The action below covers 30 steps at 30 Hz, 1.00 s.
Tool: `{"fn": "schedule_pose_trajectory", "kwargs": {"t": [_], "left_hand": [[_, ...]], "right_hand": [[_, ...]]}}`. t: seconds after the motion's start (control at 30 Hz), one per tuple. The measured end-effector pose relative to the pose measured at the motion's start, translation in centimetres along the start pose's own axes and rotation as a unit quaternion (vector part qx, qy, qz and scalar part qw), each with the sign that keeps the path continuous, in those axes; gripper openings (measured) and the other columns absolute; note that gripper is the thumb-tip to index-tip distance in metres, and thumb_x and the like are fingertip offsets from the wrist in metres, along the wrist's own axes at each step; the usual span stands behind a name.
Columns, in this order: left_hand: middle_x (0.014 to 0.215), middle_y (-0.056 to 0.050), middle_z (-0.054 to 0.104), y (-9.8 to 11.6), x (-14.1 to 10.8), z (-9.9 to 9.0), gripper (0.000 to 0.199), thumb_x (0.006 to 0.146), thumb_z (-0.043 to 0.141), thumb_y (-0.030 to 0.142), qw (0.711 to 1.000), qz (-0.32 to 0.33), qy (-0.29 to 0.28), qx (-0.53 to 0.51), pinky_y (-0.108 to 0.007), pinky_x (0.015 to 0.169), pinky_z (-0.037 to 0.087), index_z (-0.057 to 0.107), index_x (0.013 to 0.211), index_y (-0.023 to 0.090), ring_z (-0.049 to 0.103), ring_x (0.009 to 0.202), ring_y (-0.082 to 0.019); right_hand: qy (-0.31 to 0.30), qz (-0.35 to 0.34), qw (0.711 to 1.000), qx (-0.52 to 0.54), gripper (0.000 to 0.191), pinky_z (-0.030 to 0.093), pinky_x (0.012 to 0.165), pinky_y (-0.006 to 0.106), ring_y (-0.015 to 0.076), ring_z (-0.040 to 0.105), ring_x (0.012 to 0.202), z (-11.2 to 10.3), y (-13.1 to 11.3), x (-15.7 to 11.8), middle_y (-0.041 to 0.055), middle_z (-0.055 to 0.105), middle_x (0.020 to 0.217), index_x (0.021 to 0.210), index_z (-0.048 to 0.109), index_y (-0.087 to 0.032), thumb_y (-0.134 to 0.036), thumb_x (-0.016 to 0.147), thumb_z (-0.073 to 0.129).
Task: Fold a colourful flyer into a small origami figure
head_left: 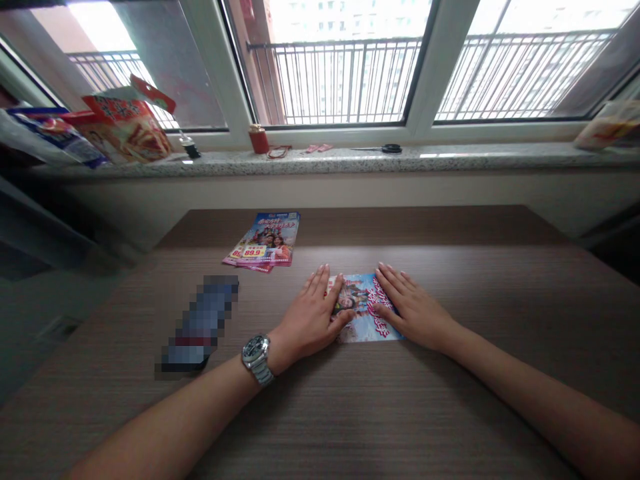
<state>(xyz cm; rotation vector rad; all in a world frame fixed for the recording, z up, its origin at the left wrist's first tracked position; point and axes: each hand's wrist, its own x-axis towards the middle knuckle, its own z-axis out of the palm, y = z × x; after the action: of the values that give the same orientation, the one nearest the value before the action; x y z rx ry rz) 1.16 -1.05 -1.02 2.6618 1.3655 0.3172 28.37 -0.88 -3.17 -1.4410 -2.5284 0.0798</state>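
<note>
A colourful printed flyer (363,320) lies sideways on the brown wooden table (320,413), in front of me. My left hand (317,307) rests flat over its left end, fingers stretched out and pointing away from me. Over the right end lies my right hand (413,303), also flat with its fingers extended. Both palms hide the flyer's ends; its middle shows between them. A metal wristwatch (257,357) is on my left wrist. Farther back and to the left sits a small fanned stack of similar flyers (270,240).
A pixelated, phone-shaped object (200,323) lies left of my left hand. Along the granite windowsill (450,160) are food packages (125,130), a small red container (259,140) and black-handled scissors (390,149). Windows stand behind the sill.
</note>
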Motion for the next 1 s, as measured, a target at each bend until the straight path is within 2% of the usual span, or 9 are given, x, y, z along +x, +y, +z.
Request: {"fn": "schedule_pose_trajectory", "kwargs": {"t": [0.23,0.37,0.57,0.67,0.8,1.0], "left_hand": [[0.168,-0.015,0.014,0.0,0.0,0.1,0.077,0.101,0.031,0.067,1.0,-0.003,0.008,-0.001,-0.049,0.126,0.02,0.028,0.159,0.016,0.013,0.156,-0.032],[0.168,-0.015,0.014,0.0,0.0,0.1,0.077,0.101,0.031,0.067,1.0,-0.004,0.013,0.001,-0.049,0.126,0.019,0.028,0.159,0.016,0.012,0.156,-0.032],[0.167,-0.019,0.017,0.2,0.0,-0.1,0.078,0.101,0.031,0.066,1.0,-0.011,0.006,0.005,-0.051,0.125,0.018,0.028,0.159,0.014,0.012,0.156,-0.032],[0.167,-0.017,0.02,0.3,-0.1,-0.5,0.076,0.102,0.03,0.065,1.0,0.005,0.006,0.002,-0.052,0.126,0.016,0.029,0.158,0.015,0.013,0.156,-0.031],[0.167,-0.011,0.024,0.3,-0.2,-1.2,0.07,0.101,0.033,0.064,0.999,0.049,-0.009,-0.005,-0.055,0.126,0.01,0.029,0.159,0.024,0.016,0.156,-0.03],[0.167,-0.009,0.023,0.2,-0.2,-1.6,0.074,0.098,0.04,0.067,0.995,0.091,-0.029,-0.026,-0.055,0.125,0.013,0.026,0.16,0.028,0.019,0.155,-0.032]], "right_hand": [[0.019,-0.017,0.999,0.025,0.07,0.026,0.124,0.051,0.0265,0.022,0.154,-0.3,0.2,-0.1,0.013,0.024,0.167,0.163,0.016,-0.021,-0.053,0.104,0.036],[0.021,-0.043,0.998,0.049,0.067,0.026,0.124,0.053,0.0273,0.02,0.155,-1.3,-0.1,-0.3,0.0121,0.024,0.167,0.162,0.021,-0.022,-0.05,0.104,0.04],[-0.029,-0.117,0.991,0.053,0.064,0.025,0.124,0.055,0.028,0.025,0.153,-2.0,-0.8,-0.3,0.0101,0.028,0.166,0.16,0.03,-0.026,-0.051,0.103,0.045],[-0.042,-0.121,0.99,0.055,0.062,0.025,0.124,0.055,0.0272,0.027,0.153,-2.0,-0.7,-0.2,0.0088,0.03,0.165,0.159,0.032,-0.027,-0.05,0.103,0.044],[-0.039,-0.112,0.99,0.07,0.061,0.026,0.124,0.055,0.0276,0.029,0.152,-2.0,-0.6,-0.1,0.0092,0.032,0.165,0.158,0.035,-0.027,-0.049,0.102,0.047],[-0.032,-0.108,0.99,0.08,0.061,0.026,0.123,0.056,0.0278,0.029,0.152,-1.8,-0.3,-0.1,0.0103,0.033,0.164,0.157,0.035,-0.027,-0.045,0.101,0.051]]}}
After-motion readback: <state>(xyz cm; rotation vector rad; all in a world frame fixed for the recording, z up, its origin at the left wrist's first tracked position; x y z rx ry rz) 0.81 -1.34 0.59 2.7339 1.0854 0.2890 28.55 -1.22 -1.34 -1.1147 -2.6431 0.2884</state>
